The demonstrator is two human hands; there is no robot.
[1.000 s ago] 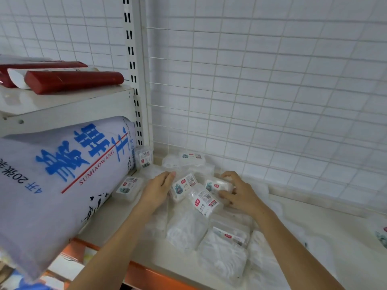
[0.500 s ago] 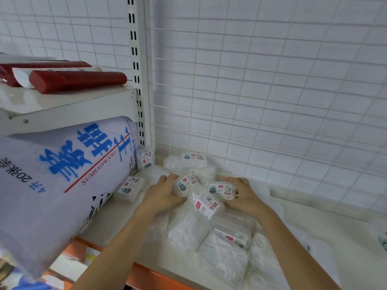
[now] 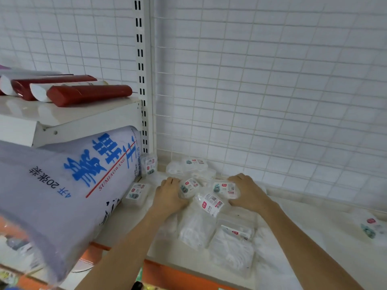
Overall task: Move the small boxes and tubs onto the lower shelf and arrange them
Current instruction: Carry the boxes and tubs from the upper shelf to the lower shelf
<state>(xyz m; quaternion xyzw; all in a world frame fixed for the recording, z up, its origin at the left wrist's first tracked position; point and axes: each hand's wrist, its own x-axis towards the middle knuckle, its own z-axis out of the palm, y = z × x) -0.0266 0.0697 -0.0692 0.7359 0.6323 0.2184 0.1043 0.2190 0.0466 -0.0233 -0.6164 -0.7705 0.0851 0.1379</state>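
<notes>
Several small clear boxes with red-and-white labels lie in a heap in the back left corner of the white shelf [image 3: 314, 227]. My left hand [image 3: 169, 195] grips one labelled box [image 3: 188, 187] from its left side. My right hand [image 3: 247, 191] holds another box [image 3: 225, 188] from its right. A third labelled box [image 3: 210, 204] lies tilted between my hands. More boxes sit behind [image 3: 194, 163], one stands upright in the corner [image 3: 149, 165], and one lies at the left [image 3: 137, 191]. Clear bags of white items [image 3: 196, 229] lie in front.
A large rolled purple bag with blue lettering [image 3: 62, 185] crowds the shelf's left side. Above it, an upper shelf carries red and white tubes [image 3: 88, 94]. A wire grid wall [image 3: 272, 101] backs the shelf. Another small box [image 3: 371, 228] lies at the far right. The shelf's front edge is orange [image 3: 167, 273].
Both hands have moved a little farther back toward the corner, pressing the two boxes closer together around the middle one.
</notes>
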